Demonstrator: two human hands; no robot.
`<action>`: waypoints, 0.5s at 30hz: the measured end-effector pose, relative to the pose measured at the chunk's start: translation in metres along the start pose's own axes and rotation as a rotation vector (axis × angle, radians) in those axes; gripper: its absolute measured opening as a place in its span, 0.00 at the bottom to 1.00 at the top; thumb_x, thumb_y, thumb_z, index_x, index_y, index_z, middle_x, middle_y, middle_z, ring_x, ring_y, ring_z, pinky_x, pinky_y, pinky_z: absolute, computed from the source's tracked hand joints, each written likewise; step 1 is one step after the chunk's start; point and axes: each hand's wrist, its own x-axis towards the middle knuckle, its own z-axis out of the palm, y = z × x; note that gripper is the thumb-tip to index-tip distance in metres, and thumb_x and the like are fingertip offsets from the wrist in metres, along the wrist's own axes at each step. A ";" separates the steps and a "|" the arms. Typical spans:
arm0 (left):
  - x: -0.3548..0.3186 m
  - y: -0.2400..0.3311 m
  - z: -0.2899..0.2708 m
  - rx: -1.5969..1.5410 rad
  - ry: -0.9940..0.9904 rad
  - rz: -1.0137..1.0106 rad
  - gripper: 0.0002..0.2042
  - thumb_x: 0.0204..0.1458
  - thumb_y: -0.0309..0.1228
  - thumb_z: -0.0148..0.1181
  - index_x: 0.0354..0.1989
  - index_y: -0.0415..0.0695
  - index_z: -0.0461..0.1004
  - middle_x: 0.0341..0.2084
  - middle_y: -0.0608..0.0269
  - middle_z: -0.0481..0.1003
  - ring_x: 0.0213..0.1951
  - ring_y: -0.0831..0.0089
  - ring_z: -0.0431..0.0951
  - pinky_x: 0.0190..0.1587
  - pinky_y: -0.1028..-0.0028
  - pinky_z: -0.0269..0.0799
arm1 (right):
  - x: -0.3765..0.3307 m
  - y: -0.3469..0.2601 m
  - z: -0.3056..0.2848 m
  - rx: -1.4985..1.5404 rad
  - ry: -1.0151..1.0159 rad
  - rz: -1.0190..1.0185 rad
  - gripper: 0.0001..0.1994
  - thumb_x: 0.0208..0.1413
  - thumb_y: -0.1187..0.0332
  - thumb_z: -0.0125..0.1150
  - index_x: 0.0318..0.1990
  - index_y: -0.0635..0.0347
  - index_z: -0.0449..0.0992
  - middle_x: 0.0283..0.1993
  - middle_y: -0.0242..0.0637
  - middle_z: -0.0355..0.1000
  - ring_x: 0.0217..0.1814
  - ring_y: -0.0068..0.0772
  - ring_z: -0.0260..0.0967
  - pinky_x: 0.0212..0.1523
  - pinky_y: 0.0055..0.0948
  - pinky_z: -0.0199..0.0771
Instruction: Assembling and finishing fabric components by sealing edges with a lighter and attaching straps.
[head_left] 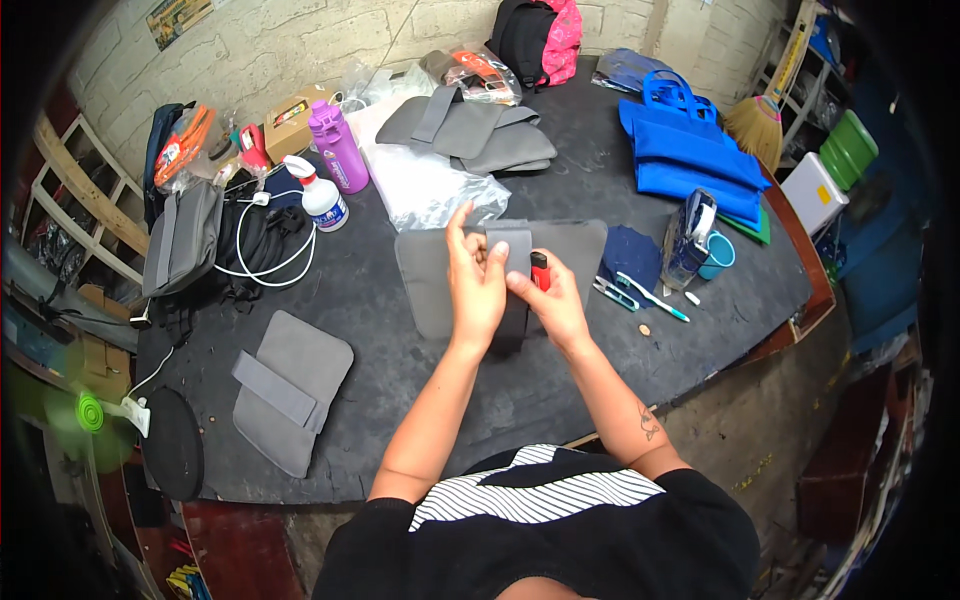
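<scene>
A grey padded panel (428,275) lies on the dark table in front of me, with a wide grey strap (510,250) across its middle. My left hand (474,290) pinches the strap between its thumb and curled fingers, while the index finger points up. Close beside it, my right hand (556,305) is closed around a small red and black lighter (541,272), its thumb against the strap's edge. No flame can be made out. The strap's lower end hangs dark below my hands. Another grey panel with a strap (290,395) rests at the left.
Behind lie more grey panels (470,130) on clear plastic. To the left stand a spray bottle (318,195), a purple bottle (338,148) and a white cable. Rightward are thread snippers (616,294), a toothbrush (652,297), a tape dispenser (690,240), a blue cup (717,256) and blue bags (690,150).
</scene>
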 end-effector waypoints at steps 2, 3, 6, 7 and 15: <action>0.017 -0.009 -0.006 0.027 0.046 0.034 0.27 0.50 0.16 0.55 0.60 0.43 0.56 0.22 0.72 0.62 0.27 0.84 0.62 0.32 0.82 0.59 | 0.002 0.009 -0.008 -0.087 -0.079 0.061 0.12 0.50 0.76 0.65 0.43 0.67 0.73 0.38 0.31 0.74 0.40 0.17 0.69 0.43 0.20 0.70; 0.025 -0.010 -0.007 0.031 0.078 0.057 0.27 0.49 0.16 0.56 0.58 0.43 0.58 0.21 0.73 0.62 0.25 0.85 0.61 0.30 0.83 0.58 | -0.001 0.014 -0.011 -0.174 -0.157 0.121 0.11 0.49 0.77 0.66 0.41 0.68 0.74 0.36 0.29 0.74 0.38 0.17 0.69 0.42 0.20 0.70; 0.046 -0.014 -0.007 -0.026 0.044 -0.035 0.27 0.46 0.15 0.59 0.55 0.40 0.59 0.17 0.74 0.65 0.21 0.88 0.60 0.26 0.86 0.55 | 0.007 0.011 -0.018 -0.134 -0.099 0.089 0.09 0.48 0.77 0.66 0.38 0.67 0.76 0.33 0.26 0.74 0.33 0.15 0.67 0.35 0.19 0.70; 0.052 -0.020 -0.006 -0.022 0.049 -0.034 0.27 0.46 0.15 0.59 0.55 0.40 0.59 0.17 0.74 0.65 0.21 0.88 0.60 0.26 0.86 0.55 | 0.010 0.007 -0.019 -0.190 -0.098 0.096 0.09 0.48 0.76 0.66 0.38 0.67 0.77 0.32 0.26 0.74 0.32 0.15 0.67 0.34 0.18 0.69; 0.093 -0.066 -0.008 0.025 0.309 -0.033 0.25 0.43 0.15 0.62 0.50 0.41 0.62 0.16 0.71 0.66 0.19 0.83 0.63 0.25 0.82 0.60 | -0.004 0.020 -0.040 -0.247 -0.143 0.430 0.19 0.41 0.67 0.74 0.18 0.50 0.62 0.16 0.16 0.55 0.18 0.10 0.49 0.19 0.19 0.47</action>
